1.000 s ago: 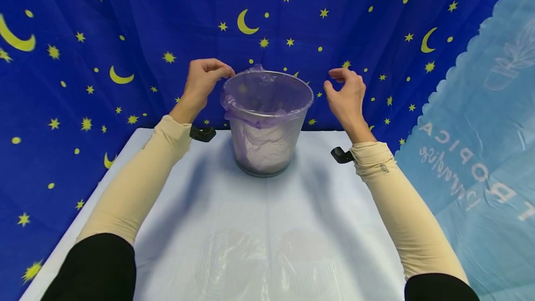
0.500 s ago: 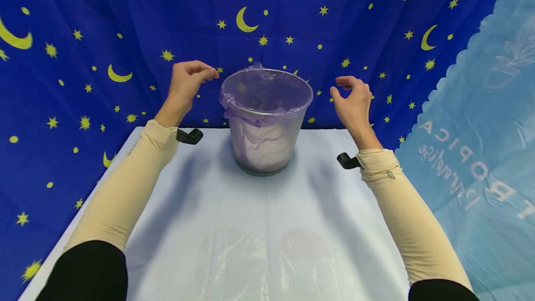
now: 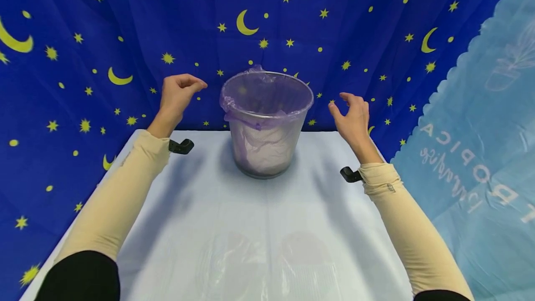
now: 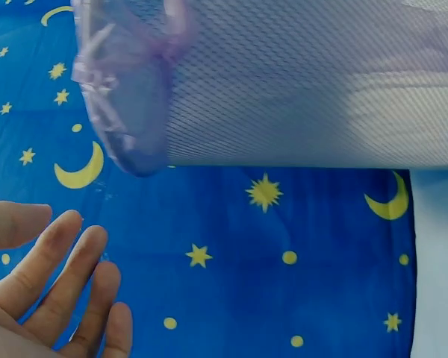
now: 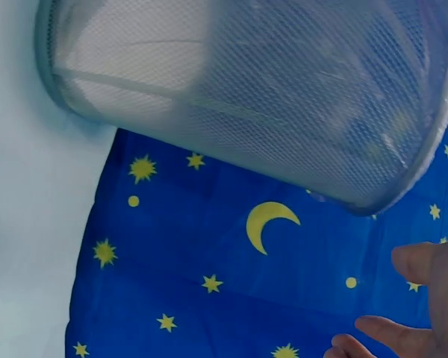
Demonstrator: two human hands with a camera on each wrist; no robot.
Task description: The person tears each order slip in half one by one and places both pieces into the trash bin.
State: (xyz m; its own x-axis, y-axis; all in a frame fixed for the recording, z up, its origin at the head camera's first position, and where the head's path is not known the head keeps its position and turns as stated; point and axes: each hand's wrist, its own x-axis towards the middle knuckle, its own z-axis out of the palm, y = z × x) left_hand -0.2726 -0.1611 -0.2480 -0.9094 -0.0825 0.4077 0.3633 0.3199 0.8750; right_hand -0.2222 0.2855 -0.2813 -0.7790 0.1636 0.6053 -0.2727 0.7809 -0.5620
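A silver mesh wastebasket (image 3: 267,152) stands upright near the table's far edge. Its thin purple bin liner (image 3: 260,121) is folded over the rim at the left and front, and the rest hangs inside. To the left of the basket, apart from it, my left hand (image 3: 177,96) hovers with relaxed fingers and nothing in them. The left wrist view shows those fingers (image 4: 60,287) spread below the liner's bunched edge (image 4: 127,89). On the other side my right hand (image 3: 353,117) is raised in the air, its thumb and fingers apart, touching nothing. Part of it is cut off in the right wrist view.
A white sheet covers the table (image 3: 251,212), with faint shiny patches at the front. Behind hangs a dark blue curtain (image 3: 167,13) with yellow moons and stars. A light blue cloth (image 3: 480,152) with lettering hangs at the right.
My left hand has left the liner's rim, moving left and then down. My right hand has moved slightly right and lower. The basket and liner stay in place.
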